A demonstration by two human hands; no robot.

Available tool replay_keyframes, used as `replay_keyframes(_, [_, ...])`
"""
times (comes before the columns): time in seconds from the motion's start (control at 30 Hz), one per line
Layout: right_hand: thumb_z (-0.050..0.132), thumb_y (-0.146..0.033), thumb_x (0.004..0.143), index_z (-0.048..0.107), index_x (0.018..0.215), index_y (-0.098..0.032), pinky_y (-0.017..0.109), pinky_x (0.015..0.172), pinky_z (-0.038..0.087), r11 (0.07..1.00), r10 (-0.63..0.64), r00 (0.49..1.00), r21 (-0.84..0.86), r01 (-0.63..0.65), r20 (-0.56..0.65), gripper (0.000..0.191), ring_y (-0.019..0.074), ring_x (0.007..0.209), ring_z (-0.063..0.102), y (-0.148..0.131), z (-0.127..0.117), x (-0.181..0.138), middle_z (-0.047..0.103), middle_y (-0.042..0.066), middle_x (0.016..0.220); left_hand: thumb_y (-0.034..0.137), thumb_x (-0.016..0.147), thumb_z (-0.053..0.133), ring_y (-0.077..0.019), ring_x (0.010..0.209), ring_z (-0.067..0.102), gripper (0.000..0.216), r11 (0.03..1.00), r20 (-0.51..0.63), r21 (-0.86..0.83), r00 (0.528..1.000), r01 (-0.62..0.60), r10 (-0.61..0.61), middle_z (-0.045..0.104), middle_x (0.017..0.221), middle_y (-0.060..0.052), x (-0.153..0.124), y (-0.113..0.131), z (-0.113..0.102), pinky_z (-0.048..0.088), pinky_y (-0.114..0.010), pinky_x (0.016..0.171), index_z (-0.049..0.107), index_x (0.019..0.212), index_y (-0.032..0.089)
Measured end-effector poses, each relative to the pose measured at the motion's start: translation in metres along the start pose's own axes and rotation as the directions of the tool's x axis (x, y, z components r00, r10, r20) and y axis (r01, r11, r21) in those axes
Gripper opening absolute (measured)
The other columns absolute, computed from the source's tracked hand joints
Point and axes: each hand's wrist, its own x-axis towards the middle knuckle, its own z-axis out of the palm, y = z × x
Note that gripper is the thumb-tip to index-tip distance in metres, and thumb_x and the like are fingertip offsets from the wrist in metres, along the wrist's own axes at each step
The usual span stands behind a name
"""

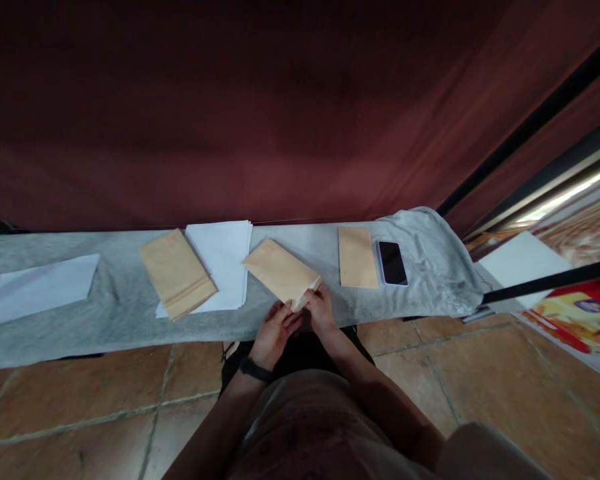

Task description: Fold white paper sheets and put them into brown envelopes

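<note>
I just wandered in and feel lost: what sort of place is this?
Probably an improvised indoor work corner, though the picture doesn't settle it. A long strip of grey cloth has brown envelopes and white paper laid out along it, above a tiled floor.

Room of unclear kind, tiled floor (105,380)

1. Held envelope (280,268), brown: faint reddish mark (269,249), too small for me to read.
2. Right hand (321,311): fingertips partly hidden at the envelope's end.
3. White paper stack (223,257): partly covered by brown envelopes (177,272).
4. Grey cloth (123,267): left end beyond my sight.
5. Red-and-yellow printed item (575,323), right: blurred, print illegible, right side cut off.
</note>
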Motion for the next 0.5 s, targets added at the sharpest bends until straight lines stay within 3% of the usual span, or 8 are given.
replay_keyframes(0.1, [0.053, -0.033, 0.076, 0.063, 0.093, -0.019, 0.028, 0.067, 0.056, 0.999, 0.035, 0.999, 0.037, -0.034, -0.022, 0.024, 0.0206, 0.080, 0.069, -0.001, -0.001, -0.002, 0.075, 0.006, 0.091, 0.023, 0.073, 0.084, -0.0202, 0.089, 0.075, 0.033, 0.997, -0.051, -0.072, 0.998, 0.017, -0.020, 0.076, 0.101, -0.006, 0.006, 0.000, 0.015, 0.062, -0.035, 0.082, 0.066, 0.100, 0.019])
replay_keyframes(0.23, [0.052, -0.032, 0.077, 0.062, 0.093, -0.021, 0.026, 0.064, 0.056, 0.999, 0.043, 0.999, 0.018, -0.043, 0.005, 0.022, 0.0186, 0.076, 0.069, -0.004, -0.009, -0.002, 0.075, 0.005, 0.091, 0.016, 0.075, 0.079, -0.0168, 0.073, 0.074, 0.023, 0.999, -0.077, -0.006, 0.997, 0.032, -0.033, 0.076, 0.089, -0.005, 0.016, 0.006, 0.019, 0.061, -0.028, 0.066, 0.066, 0.094, 0.016])
replay_keyframes(0.4, [0.053, -0.032, 0.079, 0.063, 0.098, -0.022, 0.028, 0.064, 0.059, 0.996, 0.087, 0.991, -0.031, -0.084, 0.105, 0.023, 0.0190, 0.073, 0.071, -0.005, -0.022, 0.001, 0.075, 0.003, 0.090, 0.018, 0.081, 0.071, -0.0148, 0.065, 0.072, 0.017, 0.971, -0.042, 0.239, 0.999, -0.022, 0.033, 0.075, 0.086, -0.004, 0.028, 0.018, 0.012, 0.058, -0.025, 0.060, 0.063, 0.096, 0.016])
replay_keyframes(0.5, [0.053, -0.031, 0.080, 0.061, 0.101, -0.022, 0.030, 0.062, 0.060, 0.993, 0.102, 0.992, -0.068, -0.097, 0.076, 0.024, 0.0192, 0.069, 0.070, 0.000, -0.034, 0.007, 0.072, 0.001, 0.083, 0.017, 0.084, 0.065, -0.0125, 0.056, 0.067, 0.020, 0.921, -0.069, 0.388, 0.995, -0.036, 0.068, 0.072, 0.080, -0.001, 0.033, 0.026, 0.006, 0.055, -0.024, 0.056, 0.059, 0.102, 0.018])
